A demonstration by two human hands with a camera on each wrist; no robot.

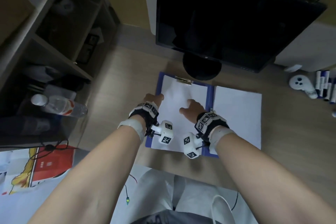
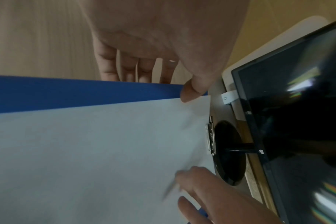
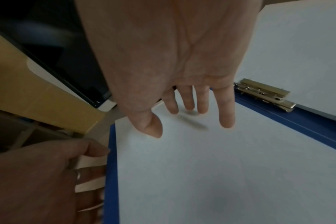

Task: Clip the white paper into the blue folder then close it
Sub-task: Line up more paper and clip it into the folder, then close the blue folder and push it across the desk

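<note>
- A blue folder (image 1: 158, 85) lies open on a wooden desk (image 1: 127, 71), its top edge close to the round foot (image 1: 202, 67) of a dark monitor (image 1: 227, 16).
- A white sheet of paper (image 1: 181, 125) covers the folder's left half, its top edge at the metal clip (image 1: 184, 80) on the folder's upper edge; whether the clip bites on the sheet cannot be told.
- The right half of the folder is covered by a second white sheet (image 1: 238, 116), with the blue spine (image 1: 211, 94) showing between the two.
- The person's left hand (image 1: 151, 98) is at the folder's left edge: in the left wrist view the thumb (image 2: 192, 92) lies on top at the border of sheet and folder, while the fingers (image 2: 128, 69) go down past the folder's outer edge, their tips out of sight.
- The right hand (image 1: 192, 108) is over the sheet, palm down, with its fingers (image 3: 226, 109) straight and slightly spread; in the right wrist view some fingertips reach the paper, holding nothing.
- A plastic water bottle (image 1: 58, 105) lies on its side at the left, near dark shelves (image 1: 45, 29).
- At the far right sit a white controller (image 1: 301, 85) and a cluster of markers (image 1: 325, 85).
</note>
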